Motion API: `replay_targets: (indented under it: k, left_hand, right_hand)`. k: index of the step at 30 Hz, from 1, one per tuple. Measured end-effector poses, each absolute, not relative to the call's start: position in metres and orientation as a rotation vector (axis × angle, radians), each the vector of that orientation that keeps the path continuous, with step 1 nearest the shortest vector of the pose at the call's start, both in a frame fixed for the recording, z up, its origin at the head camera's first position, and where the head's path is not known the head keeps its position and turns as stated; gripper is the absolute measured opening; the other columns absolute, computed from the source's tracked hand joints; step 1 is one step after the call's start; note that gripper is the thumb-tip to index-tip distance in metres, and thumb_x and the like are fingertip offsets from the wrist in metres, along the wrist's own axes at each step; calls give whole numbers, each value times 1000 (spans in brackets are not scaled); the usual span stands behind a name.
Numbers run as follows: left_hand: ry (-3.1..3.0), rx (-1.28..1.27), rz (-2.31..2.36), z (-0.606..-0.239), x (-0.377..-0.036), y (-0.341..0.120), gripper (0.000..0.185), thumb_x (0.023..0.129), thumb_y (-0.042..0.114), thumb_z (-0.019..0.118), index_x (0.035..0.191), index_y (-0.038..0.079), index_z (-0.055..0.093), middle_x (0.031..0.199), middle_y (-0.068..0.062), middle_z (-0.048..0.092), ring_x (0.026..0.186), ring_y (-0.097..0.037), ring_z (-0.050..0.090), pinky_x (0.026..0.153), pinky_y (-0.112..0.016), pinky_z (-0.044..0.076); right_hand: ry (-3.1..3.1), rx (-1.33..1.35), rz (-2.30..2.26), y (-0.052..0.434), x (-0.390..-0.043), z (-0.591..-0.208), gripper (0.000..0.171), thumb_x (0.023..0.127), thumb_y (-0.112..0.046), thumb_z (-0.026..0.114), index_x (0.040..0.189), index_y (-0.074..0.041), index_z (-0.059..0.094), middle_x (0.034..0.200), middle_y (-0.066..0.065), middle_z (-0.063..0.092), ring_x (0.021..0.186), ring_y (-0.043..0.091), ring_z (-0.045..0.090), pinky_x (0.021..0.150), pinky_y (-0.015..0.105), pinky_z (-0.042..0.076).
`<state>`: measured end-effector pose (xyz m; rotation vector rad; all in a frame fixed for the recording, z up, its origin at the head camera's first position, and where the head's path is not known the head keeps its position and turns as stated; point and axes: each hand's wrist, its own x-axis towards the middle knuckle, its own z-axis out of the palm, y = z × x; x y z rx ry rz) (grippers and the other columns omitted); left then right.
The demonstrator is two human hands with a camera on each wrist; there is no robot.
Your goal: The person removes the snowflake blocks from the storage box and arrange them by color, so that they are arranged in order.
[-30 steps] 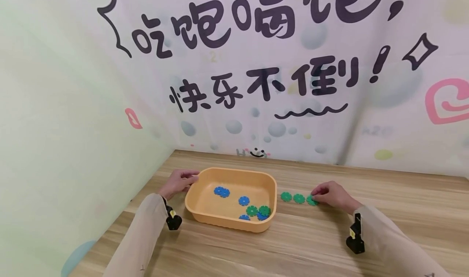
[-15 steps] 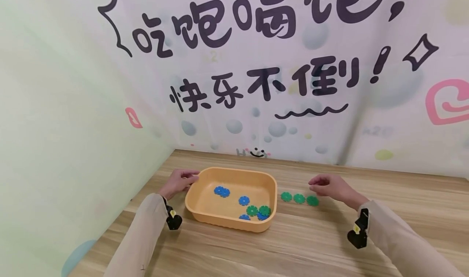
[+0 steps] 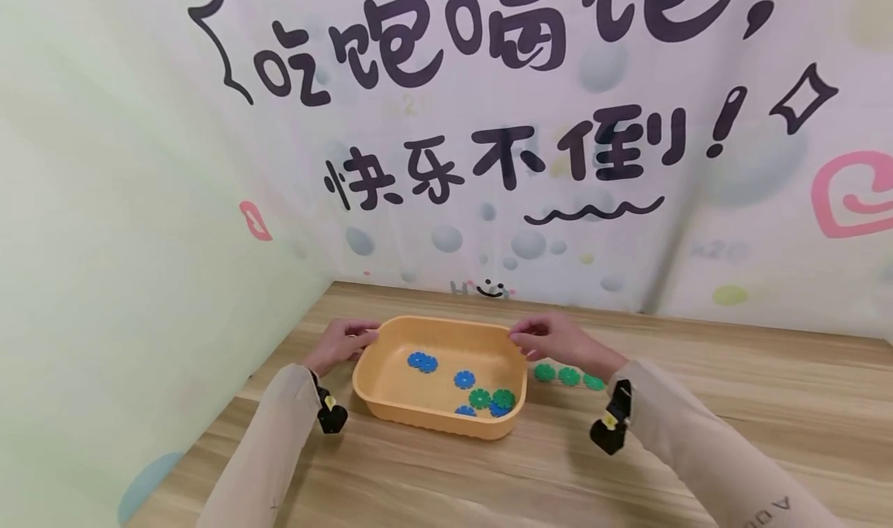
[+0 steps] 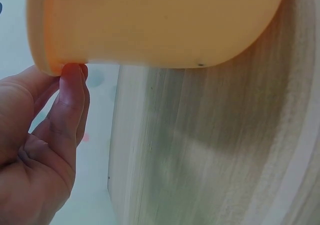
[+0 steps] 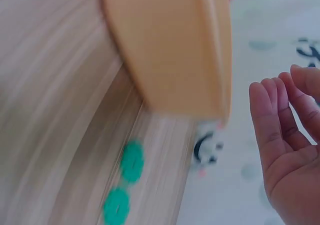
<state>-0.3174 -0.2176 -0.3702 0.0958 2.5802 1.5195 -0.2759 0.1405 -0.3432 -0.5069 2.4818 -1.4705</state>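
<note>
A yellow-orange plastic bin [image 3: 439, 423] stands on the wooden table with several blue [image 3: 464, 379] and green [image 3: 480, 398] notched plastic discs inside. My left hand [image 3: 342, 343] pinches its left rim between thumb and fingers; the left wrist view shows the fingertips against the outer wall [image 4: 150, 25]. Over the bin's back right corner hovers my right hand [image 3: 561, 342], its fingers loosely bent and holding nothing; in the right wrist view those fingers [image 5: 265, 120] are apart from the rim. Green notched discs [image 3: 568, 376] lie in a row right of the bin, partly beneath the right forearm.
A printed backdrop [image 3: 446, 241] with large dark characters rises behind the table's back edge. On the left, a pale wall [image 3: 139, 241] runs along the table [image 3: 432, 481]. Small black cameras [image 3: 610, 423] are strapped to both wrists.
My right hand has let go of the third green disc in the row, lifted, and moved left to the bin's right rim. The left hand stays at the left rim.
</note>
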Motion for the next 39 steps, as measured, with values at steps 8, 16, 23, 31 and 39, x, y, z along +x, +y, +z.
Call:
replay_targets:
  k: [8, 16, 23, 31, 39]
  left_hand:
    - [2581, 77, 1511, -370, -318, -216, 36, 87, 14, 57, 119, -4, 53, 97, -14, 57, 71, -13, 57, 62, -27, 51]
    - [2584, 104, 1515, -368, -318, -220, 37, 87, 15, 57, 118, -4, 53, 97, -13, 58, 72, -12, 57, 62, -26, 51]
    - [2546, 107, 1542, -370, -318, -219, 36, 87, 13, 57, 118, -5, 53, 94, -13, 57, 71, -13, 56, 61, -26, 51]
    - [2553, 110, 1553, -372, -315, -219, 37, 87, 14, 57, 117, -6, 53, 94, -12, 59, 72, -12, 57, 61, -25, 51]
    - [2556, 124, 1555, -370, -317, -218, 36, 87, 13, 57, 117, -7, 53, 93, -12, 58, 70, -12, 56, 60, -25, 51]
  right_hand:
    - [2377, -650, -1423, 93, -282, -351, 21, 88, -16, 56, 97, 2, 61, 86, 13, 63, 75, 22, 60, 67, 31, 52]
    - [2342, -632, -1257, 64, -284, -360, 22, 87, -19, 58, 99, -1, 62, 85, 12, 63, 76, 22, 60, 66, 29, 51]
    - [2413, -632, -1167, 58, -287, -369, 13, 84, -11, 61, 91, -1, 64, 78, 5, 61, 64, 16, 53, 57, 25, 47]
    - [2436, -521, -1064, 57, -285, -371, 13, 78, -10, 67, 88, -3, 64, 76, 1, 56, 58, 13, 46, 50, 21, 38]
    - [2428, -494, -1007, 58, -285, -370, 19, 73, -4, 71, 91, -4, 64, 76, 3, 54, 62, 13, 47, 53, 22, 41]
